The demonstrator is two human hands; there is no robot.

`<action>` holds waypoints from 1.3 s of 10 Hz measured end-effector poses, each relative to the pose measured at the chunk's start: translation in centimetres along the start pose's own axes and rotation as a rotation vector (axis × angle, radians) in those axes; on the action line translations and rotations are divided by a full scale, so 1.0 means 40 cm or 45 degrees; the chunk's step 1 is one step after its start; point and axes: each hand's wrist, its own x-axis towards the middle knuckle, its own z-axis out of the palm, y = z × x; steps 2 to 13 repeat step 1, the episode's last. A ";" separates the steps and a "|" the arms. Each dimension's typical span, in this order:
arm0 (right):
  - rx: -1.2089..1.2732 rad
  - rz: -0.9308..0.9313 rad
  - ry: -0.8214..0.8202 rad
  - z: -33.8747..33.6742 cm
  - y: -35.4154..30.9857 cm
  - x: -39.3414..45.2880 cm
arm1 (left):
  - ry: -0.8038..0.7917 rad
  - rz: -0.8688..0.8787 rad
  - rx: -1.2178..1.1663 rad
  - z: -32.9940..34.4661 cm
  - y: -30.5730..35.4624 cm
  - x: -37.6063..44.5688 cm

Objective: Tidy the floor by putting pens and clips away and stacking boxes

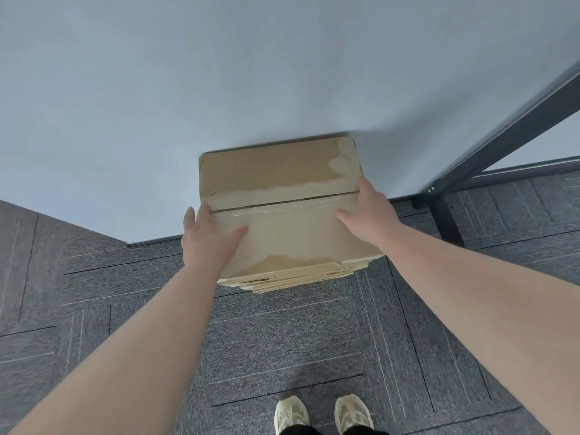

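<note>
Cardboard box (282,196) sits on a cardboard stack (298,279), back edge at the wall (219,73). Left grip (207,240) on the box's left side, right grip (370,215) on its right side. Both spread, fingers straight, thumbs flat on the box's taped top. Carpet floor (282,334) below the box, dark metal frame (502,146) right of it.

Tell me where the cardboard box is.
Head view centre: the cardboard box rests on a cardboard stack by the wall, between left hand and right hand.
</note>
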 end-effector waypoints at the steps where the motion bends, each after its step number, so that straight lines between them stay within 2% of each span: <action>1: -0.141 -0.105 0.064 -0.043 -0.021 -0.024 | 0.019 0.009 0.034 -0.019 0.013 -0.017; 13: -0.141 -0.105 0.064 -0.043 -0.021 -0.024 | 0.019 0.009 0.034 -0.019 0.013 -0.017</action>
